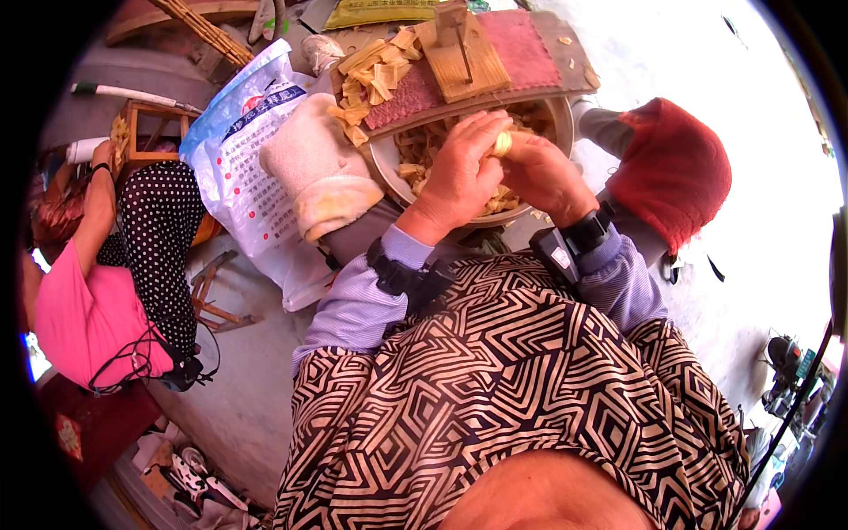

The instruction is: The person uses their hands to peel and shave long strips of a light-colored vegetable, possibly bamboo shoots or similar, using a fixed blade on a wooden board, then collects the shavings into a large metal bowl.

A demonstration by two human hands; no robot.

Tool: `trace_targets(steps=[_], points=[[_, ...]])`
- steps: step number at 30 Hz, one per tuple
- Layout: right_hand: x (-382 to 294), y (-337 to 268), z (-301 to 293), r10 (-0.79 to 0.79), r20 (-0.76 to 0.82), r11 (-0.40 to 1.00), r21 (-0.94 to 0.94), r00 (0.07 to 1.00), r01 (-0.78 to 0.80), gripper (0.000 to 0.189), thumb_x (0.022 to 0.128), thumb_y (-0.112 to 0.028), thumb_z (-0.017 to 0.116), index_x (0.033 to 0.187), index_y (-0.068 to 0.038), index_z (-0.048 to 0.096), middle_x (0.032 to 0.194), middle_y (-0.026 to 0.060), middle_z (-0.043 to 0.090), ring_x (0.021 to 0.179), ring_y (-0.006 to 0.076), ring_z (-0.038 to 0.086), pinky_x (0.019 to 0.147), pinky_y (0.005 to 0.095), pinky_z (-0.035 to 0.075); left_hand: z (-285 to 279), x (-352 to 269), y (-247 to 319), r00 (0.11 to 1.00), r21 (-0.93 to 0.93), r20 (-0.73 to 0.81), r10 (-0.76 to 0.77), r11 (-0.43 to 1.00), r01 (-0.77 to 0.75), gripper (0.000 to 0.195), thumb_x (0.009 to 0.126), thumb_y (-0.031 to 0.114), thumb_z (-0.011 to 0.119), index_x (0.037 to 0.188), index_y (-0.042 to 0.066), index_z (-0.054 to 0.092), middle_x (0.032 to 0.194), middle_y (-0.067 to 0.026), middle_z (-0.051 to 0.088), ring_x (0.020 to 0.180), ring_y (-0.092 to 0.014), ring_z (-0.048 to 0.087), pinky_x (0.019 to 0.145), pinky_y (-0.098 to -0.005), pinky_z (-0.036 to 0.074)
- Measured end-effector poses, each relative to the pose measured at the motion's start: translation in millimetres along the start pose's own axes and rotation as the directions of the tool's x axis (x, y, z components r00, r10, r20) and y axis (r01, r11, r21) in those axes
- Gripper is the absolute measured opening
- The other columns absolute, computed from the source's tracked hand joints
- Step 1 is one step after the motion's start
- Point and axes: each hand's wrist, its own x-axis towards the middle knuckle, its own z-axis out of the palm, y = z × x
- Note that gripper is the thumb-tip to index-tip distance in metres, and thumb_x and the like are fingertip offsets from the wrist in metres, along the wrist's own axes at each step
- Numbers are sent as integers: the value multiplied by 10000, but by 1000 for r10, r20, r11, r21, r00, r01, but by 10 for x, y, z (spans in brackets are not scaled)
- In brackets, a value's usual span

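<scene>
Pinched between my two hands is a small, pale yellow rolled strip [502, 144]; its finer shape is partly hidden by the fingers. My left hand [460, 175] holds it from the left with fingers extended over it. From the other side my right hand [550, 177] closes on it, thumb and fingers bent. Below them, a round basin [564, 126] holds many curled yellow strips [414, 173]. A wooden board [576, 50] lies across the basin's far rim, bearing a red cloth pad [520, 50], a wooden block [467, 59] with an upright metal piece, and a pile of flat yellow pieces [384, 69].
A white-and-blue printed plastic sack [258, 179] leans left of my cloth-covered knee [321, 142]. A red cloth [676, 172] covers my other knee. At left, a person in pink [109, 318] sits by a small wooden frame [156, 132]. A motorbike [788, 371] stands far right.
</scene>
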Motion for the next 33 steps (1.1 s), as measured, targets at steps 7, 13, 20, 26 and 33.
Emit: trace_targets(steps=[7,13,20,26,33], points=[[-34,-111,192,-633,52,276,-917,772,288,113,809,-12,627,915,-8,665,1088,79,593,1021,212,532,866,333,446,-68,199,143,933,176,106,-343,930,322,200,882,86,506,1009,-36,601,941,-129,655,868,-273,642,772,-340,505],[-86,-150,324,-771,284,-65,-925,570,374,141,709,39,654,835,-23,670,1036,94,568,1014,287,520,859,361,445,124,155,-223,869,-255,113,-481,832,493,229,887,165,523,1040,11,592,816,-137,628,702,-240,621,630,-350,488],[2,-307,348,-775,147,149,-902,614,405,75,760,48,631,826,16,642,1016,80,562,882,221,571,780,298,475,-73,51,274,557,-593,512,-654,200,780,193,988,250,465,1065,90,542,666,54,461,456,-9,286,391,-175,192],[-23,-413,189,-537,-47,628,-689,842,362,144,892,-118,622,955,8,648,882,21,625,812,91,596,698,220,483,-149,-57,18,881,-239,233,-412,854,463,208,970,204,499,1007,26,601,696,-13,534,566,-88,468,487,-234,361],[-169,-794,212,-83,-90,493,-869,993,-37,340,953,-318,542,859,-2,624,694,-5,583,640,76,568,549,215,443,-320,110,250,994,404,71,-87,913,51,154,860,118,601,988,39,629,845,-124,623,739,-330,596,619,-360,478]])
